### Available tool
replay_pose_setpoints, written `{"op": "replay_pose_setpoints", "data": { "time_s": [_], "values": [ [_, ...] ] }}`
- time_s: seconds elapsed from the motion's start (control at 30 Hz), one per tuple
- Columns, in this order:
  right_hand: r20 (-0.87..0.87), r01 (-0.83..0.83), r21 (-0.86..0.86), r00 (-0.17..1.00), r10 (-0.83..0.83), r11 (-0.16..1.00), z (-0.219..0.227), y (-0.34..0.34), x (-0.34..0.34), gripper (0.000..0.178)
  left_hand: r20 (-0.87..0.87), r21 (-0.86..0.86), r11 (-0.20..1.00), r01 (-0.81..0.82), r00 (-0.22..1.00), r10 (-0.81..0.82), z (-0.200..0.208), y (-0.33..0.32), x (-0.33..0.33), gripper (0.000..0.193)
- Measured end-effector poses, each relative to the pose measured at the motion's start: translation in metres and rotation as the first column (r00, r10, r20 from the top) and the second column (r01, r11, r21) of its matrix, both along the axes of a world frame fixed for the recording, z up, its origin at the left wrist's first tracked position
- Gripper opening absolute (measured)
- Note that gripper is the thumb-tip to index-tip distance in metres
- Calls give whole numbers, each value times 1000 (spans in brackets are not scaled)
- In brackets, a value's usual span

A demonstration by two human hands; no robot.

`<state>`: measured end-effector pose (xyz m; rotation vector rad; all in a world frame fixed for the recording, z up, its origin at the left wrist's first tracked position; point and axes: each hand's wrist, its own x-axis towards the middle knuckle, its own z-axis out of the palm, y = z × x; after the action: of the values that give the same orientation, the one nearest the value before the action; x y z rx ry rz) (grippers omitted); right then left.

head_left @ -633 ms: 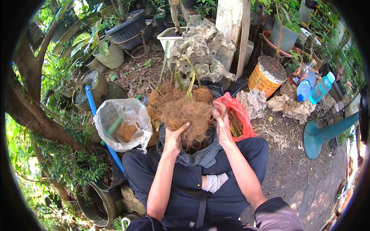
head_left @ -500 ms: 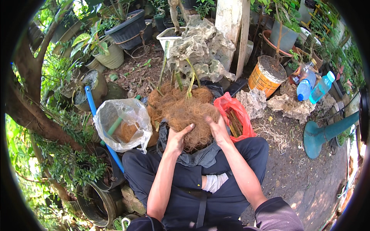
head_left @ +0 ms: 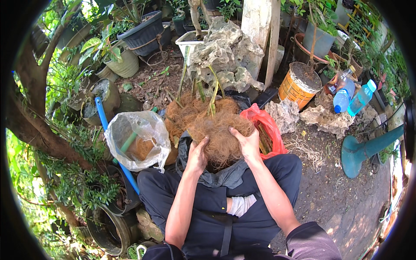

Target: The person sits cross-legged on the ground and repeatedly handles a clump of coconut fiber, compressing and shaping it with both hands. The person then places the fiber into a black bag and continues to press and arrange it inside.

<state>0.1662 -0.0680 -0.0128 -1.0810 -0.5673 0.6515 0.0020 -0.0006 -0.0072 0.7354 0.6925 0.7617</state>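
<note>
A loose clump of brown coconut fibre is held between my two hands, above a black plastic bag in front of my lap. My left hand grips the clump's left side with the thumb on top. My right hand grips its right side the same way; the other fingers are mostly hidden beneath. Just beyond lie fibre-wrapped plants with cut green stems. To the left stands a clear plastic bag with some fibre inside. A red plastic bag holding brown sticks is at the right.
Behind the fibre rises a rough grey rock. An orange paint bucket with soil and plastic bottles stand at the far right. A blue pipe slants along the left, near potted plants. A teal post base stands on the right.
The fibre clump has been spread wider and flatter between my hands. Both hands have shifted slightly, the left one with its thumb moving inward and up.
</note>
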Motion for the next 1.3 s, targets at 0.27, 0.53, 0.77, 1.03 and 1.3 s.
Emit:
{"op": "replay_pose_setpoints", "data": {
  "time_s": [0.27,0.53,0.77,1.03,1.3],
  "values": [
    [-22,-80,21,996,81,997,14,0,-7,49,-92,129,991,34,995,-22,6,-4,5,53],
    [126,-9,-88,992,20,996,-4,1,-6,52,-19,81,997,-14,1000,15,-7,-2,1,47],
    [61,42,-1,997,-42,999,-5,3,-10,49,33,83,981,-173,985,171,-6,-5,5,48],
    [247,48,-1,968,-46,999,6,3,-25,59,-101,288,956,-49,992,81,2,-4,5,41],
    [172,70,-16,983,-67,997,0,0,-11,50,-208,312,950,-1,976,69,-9,3,4,50]
  ]
}}
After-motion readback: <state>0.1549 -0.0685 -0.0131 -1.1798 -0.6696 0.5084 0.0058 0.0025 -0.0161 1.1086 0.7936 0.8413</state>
